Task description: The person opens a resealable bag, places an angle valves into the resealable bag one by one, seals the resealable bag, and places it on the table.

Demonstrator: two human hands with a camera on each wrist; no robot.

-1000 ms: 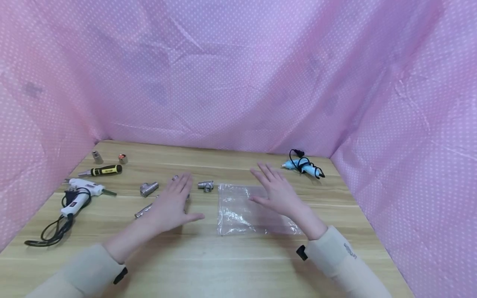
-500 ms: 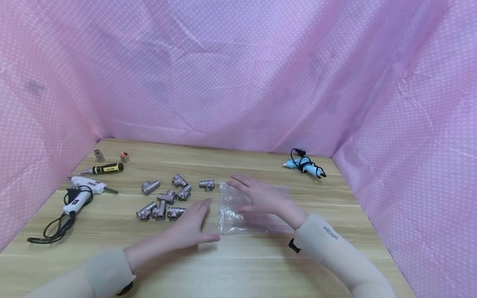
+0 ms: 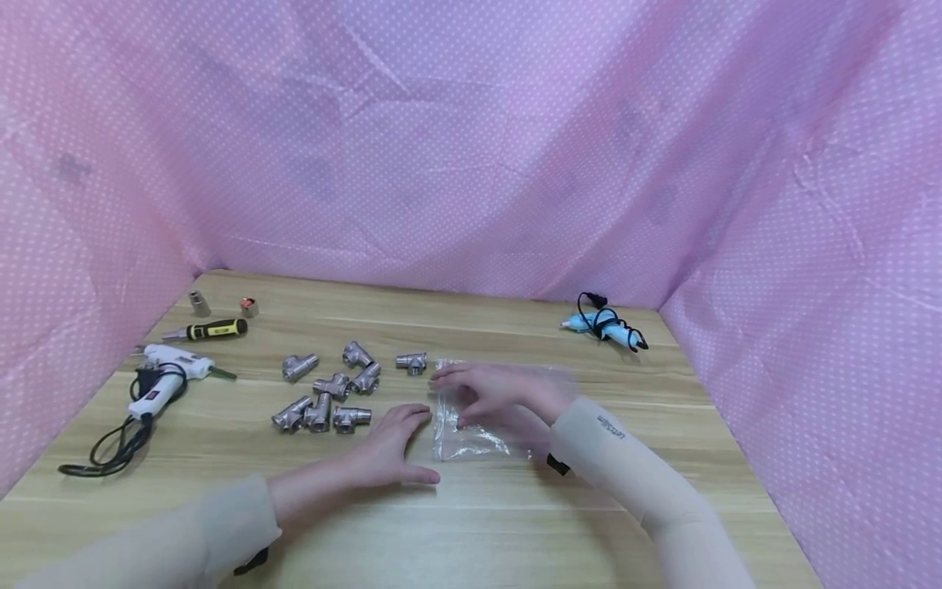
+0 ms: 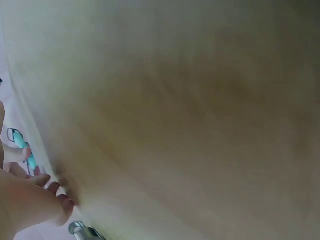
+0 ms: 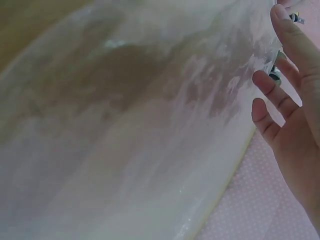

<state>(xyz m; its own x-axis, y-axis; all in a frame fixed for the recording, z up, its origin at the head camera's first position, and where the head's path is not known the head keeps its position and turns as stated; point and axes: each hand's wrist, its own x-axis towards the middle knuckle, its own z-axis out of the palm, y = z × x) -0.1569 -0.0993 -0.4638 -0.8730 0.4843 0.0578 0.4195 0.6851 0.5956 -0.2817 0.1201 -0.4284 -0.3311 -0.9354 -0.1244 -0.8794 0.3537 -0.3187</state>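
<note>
I am gripping nothing: my right hand [image 3: 487,388] is hanging over the clear bag [image 3: 491,440], my left hand [image 3: 390,448] is hanging loosely near its edge.

The left arm [image 3: 213,523] enters the head view at the lower left and extends toward the lower centre. The left hand [image 3: 388,450] is positioned there, fingers [image 3: 409,413] extended to the upper right, thumb [image 3: 421,474] spread below them. The right arm [image 3: 633,474] enters at the lower right and angles toward the upper left. The right hand [image 3: 489,388] is just below centre, fingers [image 3: 450,376] slightly bent, pointing left, thumb [image 3: 469,413] separated below.
</note>
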